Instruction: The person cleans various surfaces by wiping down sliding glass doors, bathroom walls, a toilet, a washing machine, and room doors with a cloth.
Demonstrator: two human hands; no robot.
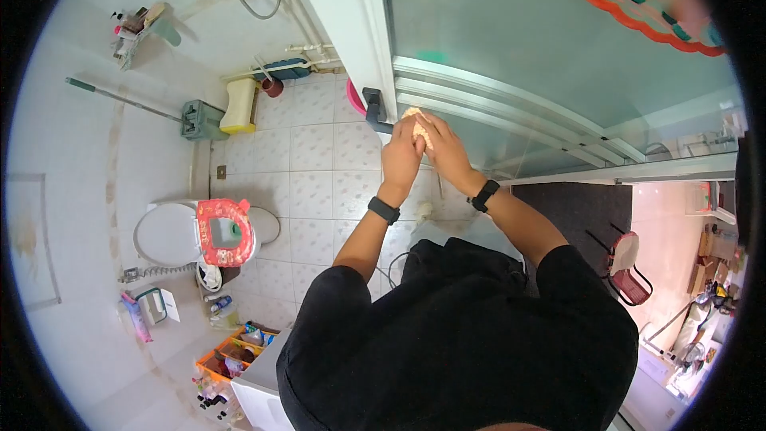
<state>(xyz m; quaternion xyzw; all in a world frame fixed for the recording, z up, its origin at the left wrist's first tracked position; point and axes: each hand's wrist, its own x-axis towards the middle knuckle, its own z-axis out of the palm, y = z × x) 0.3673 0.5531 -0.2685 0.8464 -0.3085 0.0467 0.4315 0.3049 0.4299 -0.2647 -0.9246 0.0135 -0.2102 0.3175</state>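
Both hands meet in front of me around a crumpled pale yellow cloth (420,129). My left hand (401,158) has its fingers closed on the cloth from the left side. From the right, my right hand (448,149) grips the same cloth, its fingers bent over the top. Parts of the cloth show between the fingers; the rest is hidden. Just left of the hands is a black door handle (375,109) on the white frame of a frosted-glass door (511,32). Each wrist wears a dark band.
On the left stand a toilet with a red seat cover (209,231), a green mop bucket (203,120) and a yellow container (238,107). An orange basket (211,363) is at lower left. A dark mat (570,207) and a red chair (626,267) lie beyond the doorway at right.
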